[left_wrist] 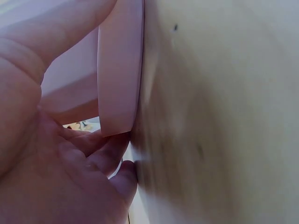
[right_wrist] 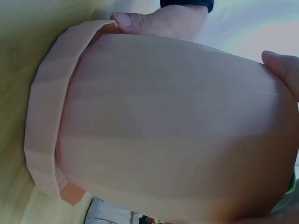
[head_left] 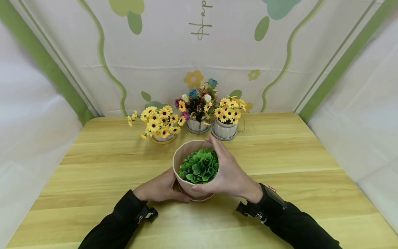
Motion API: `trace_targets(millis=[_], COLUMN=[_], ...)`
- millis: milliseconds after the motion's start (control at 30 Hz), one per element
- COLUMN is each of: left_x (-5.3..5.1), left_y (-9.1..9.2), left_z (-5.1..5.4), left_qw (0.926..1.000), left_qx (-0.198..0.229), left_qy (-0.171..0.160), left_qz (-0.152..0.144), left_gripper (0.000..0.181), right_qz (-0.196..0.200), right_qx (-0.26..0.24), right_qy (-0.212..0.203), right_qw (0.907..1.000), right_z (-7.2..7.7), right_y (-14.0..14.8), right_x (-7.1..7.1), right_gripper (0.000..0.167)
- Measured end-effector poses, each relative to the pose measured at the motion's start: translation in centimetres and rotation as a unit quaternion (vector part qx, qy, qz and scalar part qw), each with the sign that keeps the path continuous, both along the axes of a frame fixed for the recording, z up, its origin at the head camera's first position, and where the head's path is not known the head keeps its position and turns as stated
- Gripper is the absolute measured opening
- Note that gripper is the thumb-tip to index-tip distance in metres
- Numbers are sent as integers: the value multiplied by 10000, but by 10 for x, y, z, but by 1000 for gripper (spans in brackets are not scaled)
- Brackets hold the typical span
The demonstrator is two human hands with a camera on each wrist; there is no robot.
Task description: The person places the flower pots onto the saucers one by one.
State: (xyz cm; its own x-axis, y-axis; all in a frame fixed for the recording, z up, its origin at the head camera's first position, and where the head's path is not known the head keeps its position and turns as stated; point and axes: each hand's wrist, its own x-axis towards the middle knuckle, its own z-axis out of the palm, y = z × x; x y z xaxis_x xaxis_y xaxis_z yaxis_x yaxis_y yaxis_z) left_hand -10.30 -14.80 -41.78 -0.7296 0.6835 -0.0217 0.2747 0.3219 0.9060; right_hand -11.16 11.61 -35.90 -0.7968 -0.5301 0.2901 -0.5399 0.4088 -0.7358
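A pale pink faceted flower pot [head_left: 183, 155] holds a bushy green leafy plant [head_left: 200, 167]. My right hand [head_left: 231, 173] grips the pot near its rim, thumb on the near side and fingers on the far side. Around the base runs a matching saucer [right_wrist: 44, 121], which sits on the table in the right wrist view. My left hand [head_left: 163, 186] holds this saucer from the left, its thumb at the near edge. In the left wrist view, the left fingers [left_wrist: 110, 154] reach under the saucer's far edge. The pot stands inside the saucer, slightly tilted in the head view.
Behind the pot stand three smaller potted flowers: yellow daisies [head_left: 155, 121] on the left, a mixed bouquet [head_left: 199, 100] in the middle, yellow daisies [head_left: 230, 109] on the right. They are on a wooden table [head_left: 102, 159] before a printed fabric backdrop [head_left: 174, 52].
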Motion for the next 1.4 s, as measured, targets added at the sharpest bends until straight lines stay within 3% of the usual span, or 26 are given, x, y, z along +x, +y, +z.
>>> trace_targets(millis=[267,467,800,933,1067,1167,1400], left_x=[-2,0,4,11,17,20,20], left_y=[2,1,0,-1,4,9,26], left_z=[0,1,17,24,28,29,24], left_qw=[10000,9996,9954,9932,9911,9883,9830], left_qx=[95,155,353,298,532,779,837], left_qy=[-13,48,603,582,426,374,505], left_qz=[10,252,653,959,1144,1258,1553], left_gripper=[115,116,127,127,127,127,129], right_qz=[85,177,236,215,224,266,242], right_qx=[164,294,251,-70,-352,-451,-551], right_qy=[42,-216,-670,-979,-1061,-1027,-979], right_qw=[9998,9992,9972,9949,9935,9933,9934], right_z=[-1,1,-7,-13,-22,-28,-34], right_y=[1,3,16,21,22,20,28], right_x=[0,0,0,1,3,4,2], right_gripper=[149,155,154,144,140,138,133])
